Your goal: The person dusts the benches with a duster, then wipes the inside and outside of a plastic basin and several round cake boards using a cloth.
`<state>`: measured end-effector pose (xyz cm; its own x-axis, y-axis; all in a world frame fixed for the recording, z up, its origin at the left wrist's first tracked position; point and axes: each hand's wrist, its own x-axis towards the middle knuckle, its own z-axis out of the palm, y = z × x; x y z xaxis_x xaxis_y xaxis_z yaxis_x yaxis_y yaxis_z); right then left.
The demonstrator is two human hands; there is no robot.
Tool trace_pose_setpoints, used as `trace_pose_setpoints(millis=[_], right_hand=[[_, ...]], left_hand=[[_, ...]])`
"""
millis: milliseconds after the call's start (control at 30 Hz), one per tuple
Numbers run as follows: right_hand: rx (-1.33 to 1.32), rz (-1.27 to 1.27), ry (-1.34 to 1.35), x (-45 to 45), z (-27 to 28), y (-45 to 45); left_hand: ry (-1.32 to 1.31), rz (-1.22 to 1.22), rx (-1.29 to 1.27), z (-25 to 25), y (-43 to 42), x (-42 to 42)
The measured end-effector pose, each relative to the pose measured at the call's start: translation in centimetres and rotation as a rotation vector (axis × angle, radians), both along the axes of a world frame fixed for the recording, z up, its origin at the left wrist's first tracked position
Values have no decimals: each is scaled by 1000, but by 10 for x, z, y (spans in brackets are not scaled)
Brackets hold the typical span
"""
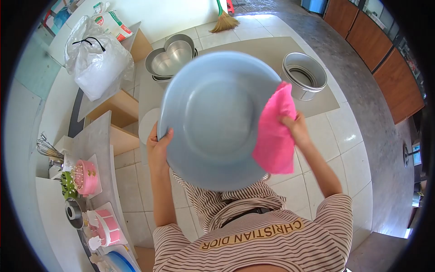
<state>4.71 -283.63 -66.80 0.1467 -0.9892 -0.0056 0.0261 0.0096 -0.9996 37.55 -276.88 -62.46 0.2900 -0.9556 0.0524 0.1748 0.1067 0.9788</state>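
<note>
A large blue-grey plastic basin (219,115) is held up in front of my body, its inside facing me. My left hand (159,143) grips the basin's left rim, with the thumb on the inner side and the fingers hidden behind. In my right hand (297,129) is a bright pink cloth (277,136), pinched between thumb and fingers. The cloth hangs over the basin's right rim and covers part of it. Beyond the basin, heart-shaped metal cake pans (170,59) stand stacked at the upper left, and round metal cake rings (305,75) sit nested at the upper right.
A grey mat (267,47) lies on the tiled floor (136,181) under the pans. To the left, a low shelf bears pink decorated cakes (84,177), whisks (47,147) and a tube pan (74,211). A filled plastic bag (99,59) and a broom (224,21) are farther back.
</note>
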Motion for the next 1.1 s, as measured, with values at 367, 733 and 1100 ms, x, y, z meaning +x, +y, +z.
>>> trace_pose_setpoints(millis=[367, 733, 1100], right_hand=[[-28, 228, 184, 63, -14, 83], [45, -212, -293, 74, 25, -85], [186, 47, -273, 202, -57, -76]], left_hand=[[398, 258, -154, -36, -36, -58], [446, 156, 178, -74, -32, -48], [182, -103, 87, -90, -49, -29]])
